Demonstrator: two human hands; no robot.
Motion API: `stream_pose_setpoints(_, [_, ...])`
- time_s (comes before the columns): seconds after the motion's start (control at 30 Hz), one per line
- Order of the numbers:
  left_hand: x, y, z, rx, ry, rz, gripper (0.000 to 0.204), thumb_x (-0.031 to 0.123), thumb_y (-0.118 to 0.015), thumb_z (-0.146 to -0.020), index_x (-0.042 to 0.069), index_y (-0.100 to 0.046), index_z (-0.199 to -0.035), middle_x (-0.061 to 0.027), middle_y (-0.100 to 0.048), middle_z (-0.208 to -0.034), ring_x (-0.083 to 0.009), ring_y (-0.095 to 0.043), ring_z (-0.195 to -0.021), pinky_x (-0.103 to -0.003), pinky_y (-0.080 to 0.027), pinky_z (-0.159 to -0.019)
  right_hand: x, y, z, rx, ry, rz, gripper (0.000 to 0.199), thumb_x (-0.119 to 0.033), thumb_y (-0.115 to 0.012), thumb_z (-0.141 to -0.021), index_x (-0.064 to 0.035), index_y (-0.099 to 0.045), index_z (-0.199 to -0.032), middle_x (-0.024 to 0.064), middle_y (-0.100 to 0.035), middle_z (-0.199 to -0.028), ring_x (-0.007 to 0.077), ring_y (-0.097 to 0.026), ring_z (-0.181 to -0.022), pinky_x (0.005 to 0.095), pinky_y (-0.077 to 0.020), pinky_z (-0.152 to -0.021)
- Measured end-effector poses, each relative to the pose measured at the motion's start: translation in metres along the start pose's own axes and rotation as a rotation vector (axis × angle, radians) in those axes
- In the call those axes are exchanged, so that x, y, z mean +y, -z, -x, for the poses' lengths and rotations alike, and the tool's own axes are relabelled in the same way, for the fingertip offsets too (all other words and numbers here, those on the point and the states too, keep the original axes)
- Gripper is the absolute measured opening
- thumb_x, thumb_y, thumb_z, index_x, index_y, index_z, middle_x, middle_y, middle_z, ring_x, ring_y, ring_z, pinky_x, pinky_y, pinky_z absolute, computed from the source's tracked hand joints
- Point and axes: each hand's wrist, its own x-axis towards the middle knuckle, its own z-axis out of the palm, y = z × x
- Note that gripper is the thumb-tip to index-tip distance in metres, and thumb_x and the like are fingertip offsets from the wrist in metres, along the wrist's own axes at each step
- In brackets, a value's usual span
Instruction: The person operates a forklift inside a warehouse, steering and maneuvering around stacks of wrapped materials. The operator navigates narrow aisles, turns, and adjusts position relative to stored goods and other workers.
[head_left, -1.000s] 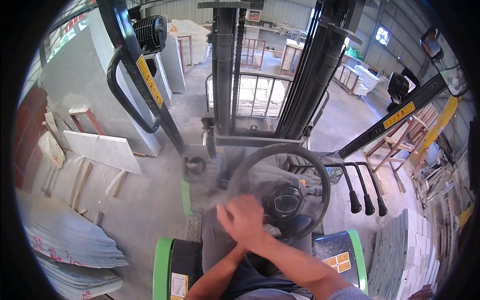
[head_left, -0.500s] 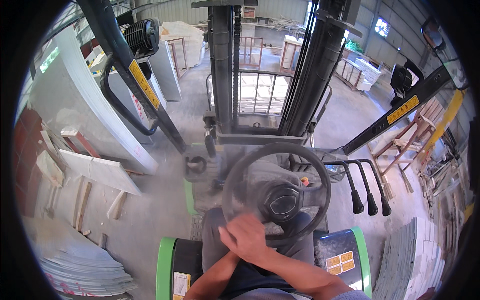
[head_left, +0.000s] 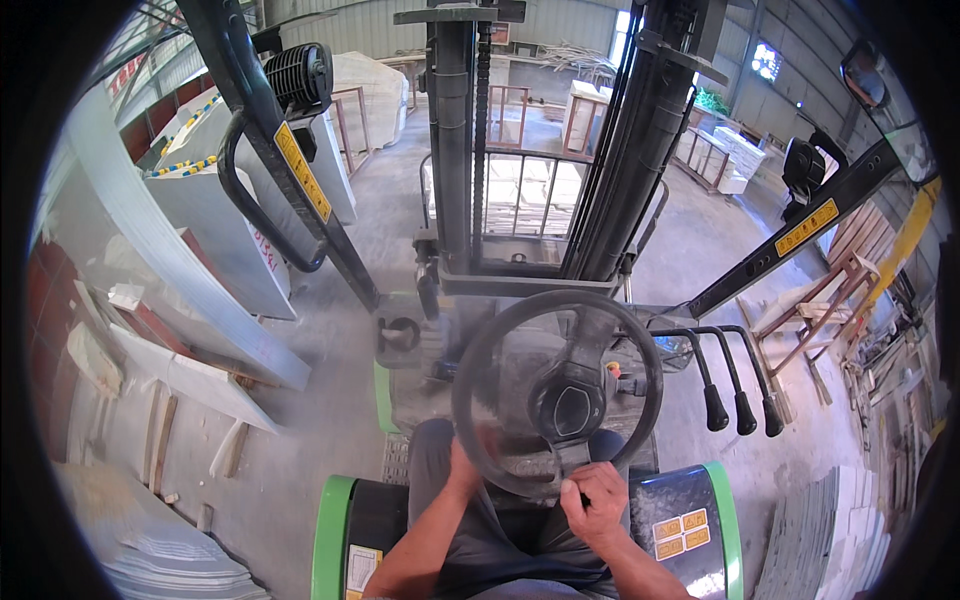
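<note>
The black steering wheel of a forklift stands in front of me, its hub tilted toward me. My right hand is closed at the wheel's lower rim, thumb up, knuckles toward the right. By the lower left of the rim is my left hand; motion smears its fingers, and the rim partly covers them. My forearms no longer cross; both reach in from the lower edge over my lap. Three black-knobbed levers stick up right of the wheel, apart from both hands.
Ahead rises the forklift mast, with a load of pale slabs beyond its guard. Large stone slabs lean on the left. Stacked sheets lie at the right, near a wooden rack. A pale block stack stands farther off.
My crossed arms have come apart: the right hand has moved right along the lower rim, the left toward the left rim. The wheel has turned. The slabs at left have shifted in view.
</note>
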Motion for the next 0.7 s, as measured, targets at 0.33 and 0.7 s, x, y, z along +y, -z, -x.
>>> stream_pose_setpoints(0.33, [0.129,0.022,-0.162,0.392,-0.070,0.417,0.055,0.050,-0.040,-0.109,0.002,-0.065,-0.101,-0.0088,-0.066,-0.088,-0.0138,-0.053,-0.059,-0.029,-0.040,-0.052,0.083,-0.011,-0.086,0.115,-0.070,0.041,0.009,-0.002,-0.072,-0.081,-0.0047,-0.066,-0.076,0.0113,-0.068,-0.075,0.0329,-0.065,-0.069,0.0412,-0.0524,-0.065])
stream_pose_setpoints(0.7, [0.139,0.011,-0.281,0.311,-0.196,-0.250,0.042,0.030,-0.052,-0.105,-0.004,-0.069,-0.086,-0.0154,-0.068,-0.080,-0.0257,-0.064,-0.076,-0.039,-0.050,-0.077,0.144,-0.030,-0.155,0.129,-0.095,0.065,0.009,0.002,-0.068,-0.083,-0.0015,-0.060,-0.080,0.0132,-0.066,-0.077,0.0334,-0.062,-0.068,0.0410,-0.0502,-0.063])
